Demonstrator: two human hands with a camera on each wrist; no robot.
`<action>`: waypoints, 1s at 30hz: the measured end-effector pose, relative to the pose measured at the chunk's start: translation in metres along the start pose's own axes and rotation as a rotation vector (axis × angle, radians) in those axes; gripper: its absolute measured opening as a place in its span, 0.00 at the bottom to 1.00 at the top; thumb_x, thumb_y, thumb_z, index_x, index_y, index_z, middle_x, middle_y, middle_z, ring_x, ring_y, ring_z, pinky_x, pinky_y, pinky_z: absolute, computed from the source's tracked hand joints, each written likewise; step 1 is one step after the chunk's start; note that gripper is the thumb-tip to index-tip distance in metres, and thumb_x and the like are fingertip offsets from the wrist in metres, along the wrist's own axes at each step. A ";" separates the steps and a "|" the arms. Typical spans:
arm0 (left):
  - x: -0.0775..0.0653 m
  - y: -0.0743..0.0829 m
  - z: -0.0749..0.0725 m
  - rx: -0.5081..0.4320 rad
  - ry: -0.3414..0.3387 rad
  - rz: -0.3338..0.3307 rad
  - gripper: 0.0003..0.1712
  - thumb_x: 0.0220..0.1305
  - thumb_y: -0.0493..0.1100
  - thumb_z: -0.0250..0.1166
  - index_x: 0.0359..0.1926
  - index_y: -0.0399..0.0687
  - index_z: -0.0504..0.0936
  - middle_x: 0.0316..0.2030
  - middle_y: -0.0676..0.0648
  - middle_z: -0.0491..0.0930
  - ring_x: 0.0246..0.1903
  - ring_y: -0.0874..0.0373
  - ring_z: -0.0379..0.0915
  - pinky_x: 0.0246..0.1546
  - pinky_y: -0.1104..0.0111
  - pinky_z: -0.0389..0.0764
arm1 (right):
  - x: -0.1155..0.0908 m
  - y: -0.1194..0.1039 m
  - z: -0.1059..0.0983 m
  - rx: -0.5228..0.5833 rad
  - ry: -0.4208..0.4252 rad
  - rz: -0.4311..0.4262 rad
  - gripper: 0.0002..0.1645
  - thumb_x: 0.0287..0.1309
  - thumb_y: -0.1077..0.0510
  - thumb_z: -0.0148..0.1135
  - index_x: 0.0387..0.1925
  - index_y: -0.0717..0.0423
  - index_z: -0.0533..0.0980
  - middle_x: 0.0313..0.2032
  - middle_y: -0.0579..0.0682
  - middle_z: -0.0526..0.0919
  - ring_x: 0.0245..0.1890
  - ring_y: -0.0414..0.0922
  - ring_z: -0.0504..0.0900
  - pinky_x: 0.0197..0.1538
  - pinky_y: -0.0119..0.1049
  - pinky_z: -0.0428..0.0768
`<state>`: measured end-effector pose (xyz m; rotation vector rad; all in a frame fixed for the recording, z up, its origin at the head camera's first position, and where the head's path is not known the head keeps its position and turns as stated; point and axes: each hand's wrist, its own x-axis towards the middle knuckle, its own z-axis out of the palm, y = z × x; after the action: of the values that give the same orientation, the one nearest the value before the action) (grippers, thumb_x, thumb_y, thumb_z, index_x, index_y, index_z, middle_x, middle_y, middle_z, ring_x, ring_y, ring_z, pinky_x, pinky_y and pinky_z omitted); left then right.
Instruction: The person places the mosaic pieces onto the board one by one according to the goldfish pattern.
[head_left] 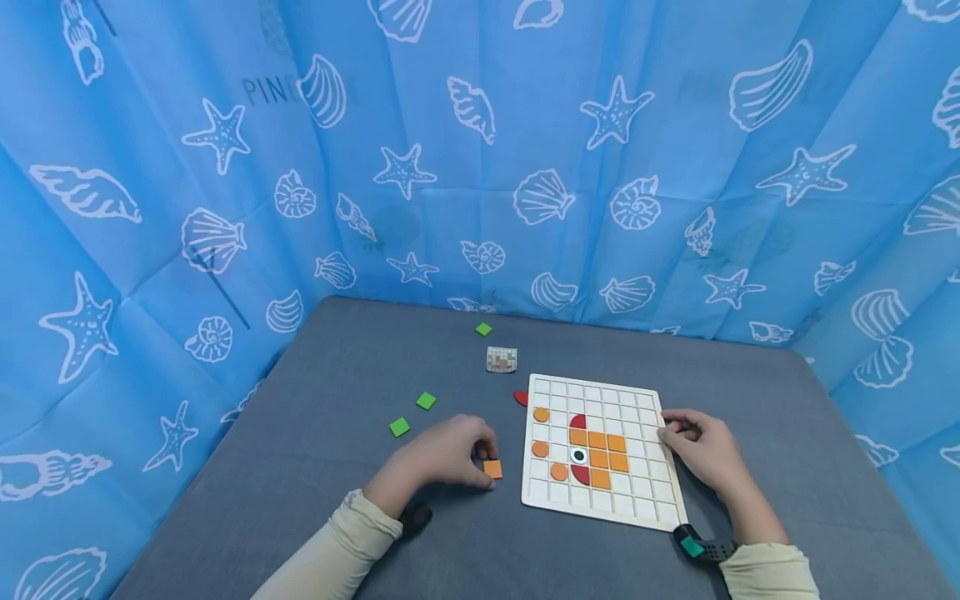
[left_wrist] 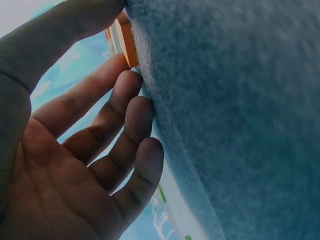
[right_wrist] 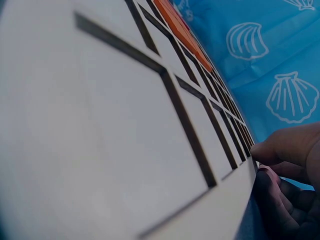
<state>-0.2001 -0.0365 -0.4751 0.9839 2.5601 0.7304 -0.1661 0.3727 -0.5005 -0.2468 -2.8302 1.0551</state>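
Observation:
My left hand [head_left: 450, 452] is low over the table, thumb and index finger at the sides of an orange square tile [head_left: 492, 468]. In the left wrist view the tile [left_wrist: 128, 44] sits between thumb and index fingertip against the cloth; the other fingers are loosely bent. A white gridded board [head_left: 551, 493] lies to the right of it. On the board are several orange squares [head_left: 597, 458], red rounded pieces [head_left: 578, 422], an eye tile [head_left: 578, 456] and three orange discs [head_left: 540, 449]. My right hand [head_left: 705, 446] pinches the board's right edge, thumb [right_wrist: 280, 145] on the rim.
Three green tiles [head_left: 426, 401] lie apart on the grey table [head_left: 337, 375], left of and behind the board. A small picture card [head_left: 502, 359] is behind the board, and a red piece [head_left: 521, 398] lies by its left edge. A blue shell-patterned curtain [head_left: 480, 167] surrounds the table's back.

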 end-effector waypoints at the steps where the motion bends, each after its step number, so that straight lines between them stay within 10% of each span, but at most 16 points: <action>1: 0.000 0.000 0.001 0.000 -0.002 -0.001 0.13 0.55 0.48 0.84 0.39 0.55 0.89 0.35 0.57 0.80 0.33 0.67 0.73 0.38 0.72 0.78 | 0.000 0.000 0.000 0.004 -0.002 -0.002 0.25 0.69 0.57 0.65 0.61 0.68 0.79 0.42 0.56 0.83 0.34 0.40 0.76 0.33 0.30 0.73; 30: 0.042 0.043 0.000 -0.010 0.089 0.168 0.12 0.63 0.50 0.76 0.45 0.53 0.89 0.39 0.58 0.84 0.37 0.62 0.78 0.36 0.76 0.76 | 0.000 0.001 0.003 0.010 0.017 -0.005 0.25 0.68 0.58 0.65 0.61 0.68 0.79 0.42 0.57 0.83 0.35 0.44 0.77 0.33 0.29 0.73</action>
<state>-0.2076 0.0200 -0.4550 1.1999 2.5676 0.8490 -0.1663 0.3710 -0.5034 -0.2463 -2.8083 1.0601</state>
